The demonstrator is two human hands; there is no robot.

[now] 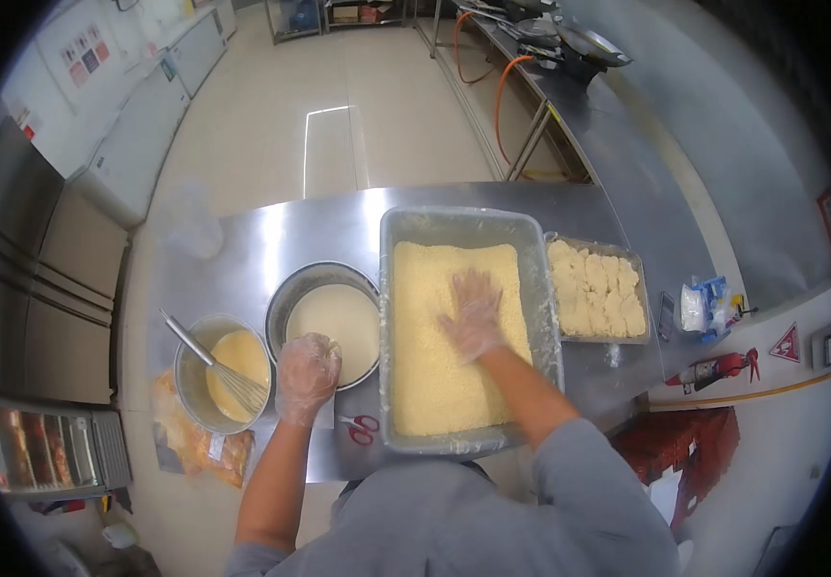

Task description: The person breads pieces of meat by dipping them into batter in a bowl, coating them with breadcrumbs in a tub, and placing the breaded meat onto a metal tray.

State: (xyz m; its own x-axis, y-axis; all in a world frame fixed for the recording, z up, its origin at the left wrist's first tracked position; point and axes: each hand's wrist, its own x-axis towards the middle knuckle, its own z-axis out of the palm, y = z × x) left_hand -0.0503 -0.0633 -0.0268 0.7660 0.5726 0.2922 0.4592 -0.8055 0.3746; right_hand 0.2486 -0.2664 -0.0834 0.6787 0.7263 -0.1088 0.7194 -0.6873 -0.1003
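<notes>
My left hand (308,378), in a clear plastic glove, is closed over the near-left rim of a round metal pan (274,313). Pale material clings to the glove; what its curled fingers hold is hidden. Inside the pan is cream-coloured flour or batter (334,322). My right hand (476,313), also gloved, lies with fingers spread on pale yellow crumbs (444,385) filling a large grey tub (389,288). Left of the pan, a whisk (233,382) leans in a metal bowl (187,394) of yellow liquid. A tray (644,288) of pale coated pieces (598,288) sits right of the tub.
Red-handled scissors (361,430) lie between pan and tub on the steel table (338,221). A plastic bag of orange crumbs or food (213,447) lies by the bowl. At the right are a phone (666,315) and a blue-white packet (706,306).
</notes>
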